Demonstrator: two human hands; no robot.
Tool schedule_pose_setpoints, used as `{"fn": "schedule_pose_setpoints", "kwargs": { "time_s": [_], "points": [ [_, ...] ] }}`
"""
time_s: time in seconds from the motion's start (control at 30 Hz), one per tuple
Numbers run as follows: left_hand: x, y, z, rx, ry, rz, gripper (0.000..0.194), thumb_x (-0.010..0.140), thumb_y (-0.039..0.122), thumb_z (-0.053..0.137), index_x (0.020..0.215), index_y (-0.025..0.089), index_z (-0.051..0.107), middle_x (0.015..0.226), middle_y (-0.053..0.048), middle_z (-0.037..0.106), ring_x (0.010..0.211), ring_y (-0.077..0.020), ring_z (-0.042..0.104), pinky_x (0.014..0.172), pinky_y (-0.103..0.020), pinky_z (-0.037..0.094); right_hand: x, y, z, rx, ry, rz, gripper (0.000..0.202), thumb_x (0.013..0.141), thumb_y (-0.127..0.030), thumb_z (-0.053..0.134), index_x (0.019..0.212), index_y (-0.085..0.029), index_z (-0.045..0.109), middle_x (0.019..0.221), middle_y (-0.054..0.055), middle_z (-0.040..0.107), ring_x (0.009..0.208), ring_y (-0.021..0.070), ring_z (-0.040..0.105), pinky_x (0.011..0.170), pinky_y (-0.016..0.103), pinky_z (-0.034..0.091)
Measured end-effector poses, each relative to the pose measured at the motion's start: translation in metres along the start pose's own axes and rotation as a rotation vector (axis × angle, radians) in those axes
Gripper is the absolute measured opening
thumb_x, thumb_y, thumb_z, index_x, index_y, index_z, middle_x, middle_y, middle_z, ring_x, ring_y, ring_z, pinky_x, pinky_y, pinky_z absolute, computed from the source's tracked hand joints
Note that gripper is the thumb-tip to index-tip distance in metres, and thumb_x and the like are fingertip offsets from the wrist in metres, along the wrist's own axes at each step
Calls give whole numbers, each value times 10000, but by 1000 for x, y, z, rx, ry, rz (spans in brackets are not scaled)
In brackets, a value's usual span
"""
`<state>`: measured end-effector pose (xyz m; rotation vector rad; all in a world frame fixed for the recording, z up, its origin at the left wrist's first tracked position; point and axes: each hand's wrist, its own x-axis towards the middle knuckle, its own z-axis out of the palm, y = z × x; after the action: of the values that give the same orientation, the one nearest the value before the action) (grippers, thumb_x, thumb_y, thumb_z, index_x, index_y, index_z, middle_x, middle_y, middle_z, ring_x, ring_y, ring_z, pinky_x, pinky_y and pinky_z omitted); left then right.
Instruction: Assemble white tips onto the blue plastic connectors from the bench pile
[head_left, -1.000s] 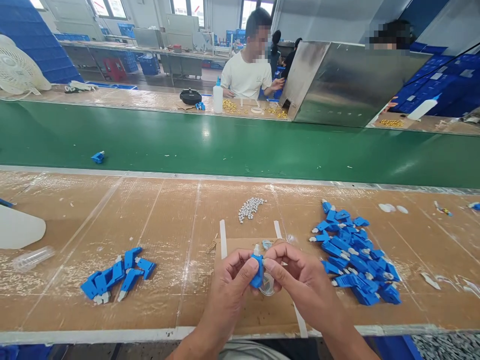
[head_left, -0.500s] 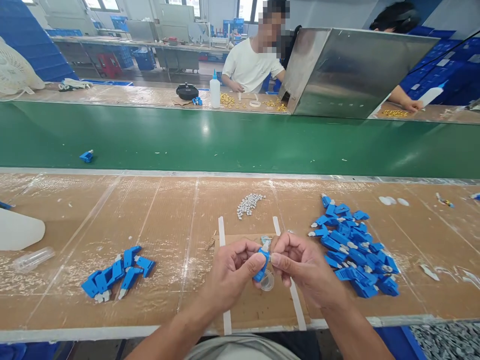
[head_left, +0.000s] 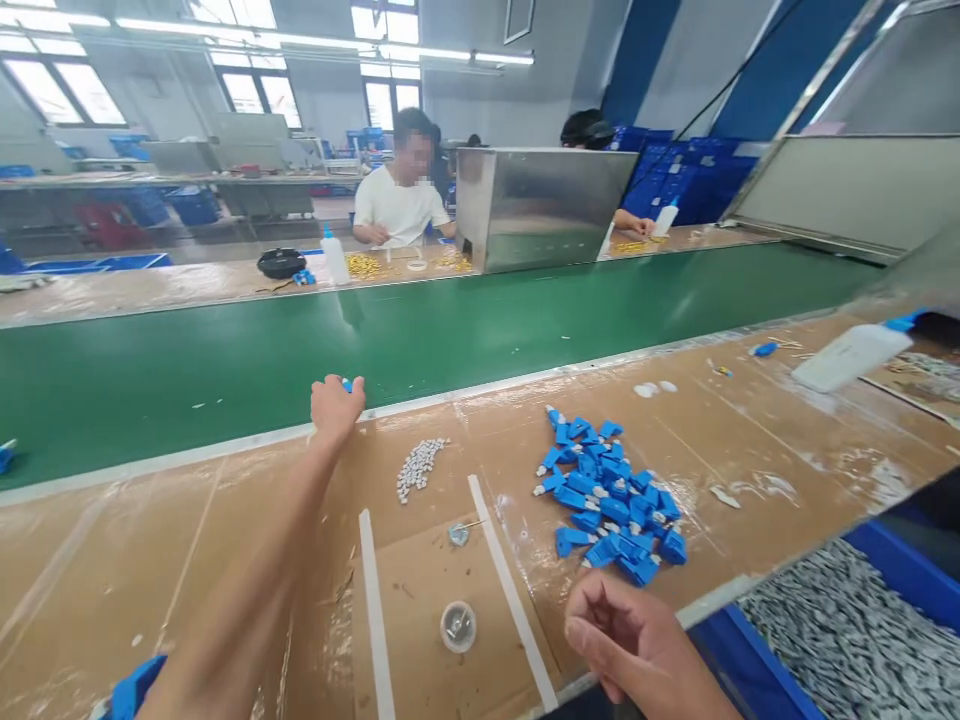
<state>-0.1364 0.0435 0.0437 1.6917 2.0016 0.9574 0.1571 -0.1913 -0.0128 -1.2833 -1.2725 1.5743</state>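
Observation:
My left hand (head_left: 337,408) reaches forward over the near edge of the green conveyor belt (head_left: 435,350). Its fingers are closed around a small blue plastic part (head_left: 346,385), of which only a bit shows. Near the table's front edge is my right hand (head_left: 630,640), fingers loosely curled in with nothing visible in them. Just beyond it lies a pile of blue plastic parts (head_left: 615,500) with pale grey tips. Between the hands are a small round clear dish (head_left: 458,627) and a small bluish blob (head_left: 458,535) with a thin stick. Small grey pieces (head_left: 420,468) lie behind these.
A white bottle (head_left: 851,357) lies at the right. Below the table edge stands a blue bin (head_left: 780,650) of grey pieces. Across the belt are a metal box (head_left: 551,210), a seated person (head_left: 397,205) and another person's hand (head_left: 636,222). Another blue part (head_left: 6,455) sits on the belt, far left.
My hands have parted. The left has carried the blue part forward to the belt; the right has released it and drawn back toward the table's front edge. The view has swung right.

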Motion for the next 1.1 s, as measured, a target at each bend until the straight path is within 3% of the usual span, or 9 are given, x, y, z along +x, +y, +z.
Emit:
{"fn": "schedule_pose_setpoints", "kwargs": {
  "time_s": [0.23,0.33,0.43,0.57,0.73,0.87,0.93,1.0,1.1],
  "points": [
    [-87,44,112,10,-613,509,254,749,352,780,955,229,698,985,-30,700,919,-218,663,841,-336,527,-4,4,-23,-52,36,-50,379,906,-531,611,755,-188,556,641,-53,415,564,106,362,530,239,316],
    [-116,55,146,37,-664,563,234,741,274,733,954,200,671,996,-92,680,978,-291,649,865,-395,498,-3,1,-27,-73,60,-87,363,916,-511,606,753,-190,555,673,-44,426,591,113,363,554,245,321],
    [-123,56,158,32,-650,543,207,782,234,649,985,193,641,1052,-125,657,1064,-324,615,905,-436,465,-4,3,-29,-56,81,-90,367,905,-515,618,746,-191,555,669,-45,417,587,113,350,546,247,309],
    [-121,52,148,-56,-619,441,161,839,274,582,965,183,626,1041,-133,656,1040,-321,610,901,-448,449,-4,9,-26,-34,113,-79,369,887,-521,639,743,-187,577,645,-50,418,574,111,349,542,248,302],
    [-128,42,101,-299,-661,233,268,900,388,505,988,161,617,872,-92,682,790,-222,642,725,-345,498,4,15,-18,-93,86,-93,342,913,-504,607,766,-196,583,649,-38,458,575,126,409,541,249,356],
    [-155,33,62,-498,-821,63,310,880,413,487,933,138,619,698,-48,646,543,-139,574,495,-243,445,20,10,-4,-352,300,-416,234,919,-363,633,1114,-235,651,1006,71,605,865,222,577,736,326,503],
    [-170,31,48,-598,-869,-25,291,855,406,525,948,144,611,619,-7,603,466,-108,517,435,-209,398,28,4,6,-427,250,-575,355,924,-293,625,1279,-280,609,1193,103,568,1039,260,565,850,377,514],
    [-184,30,38,-747,-863,-113,296,848,432,574,950,156,602,580,24,571,428,-84,470,402,-182,358,34,0,17,-337,158,-619,306,937,-265,609,1240,-298,639,1187,93,568,1080,257,564,891,384,516],
    [-198,25,26,-959,-813,-135,406,842,490,653,1078,162,624,623,29,590,458,-76,480,408,-169,357,37,-2,33,69,139,-477,141,928,-299,647,1067,-280,668,1010,48,617,880,190,619,748,302,553]
  ]
}}
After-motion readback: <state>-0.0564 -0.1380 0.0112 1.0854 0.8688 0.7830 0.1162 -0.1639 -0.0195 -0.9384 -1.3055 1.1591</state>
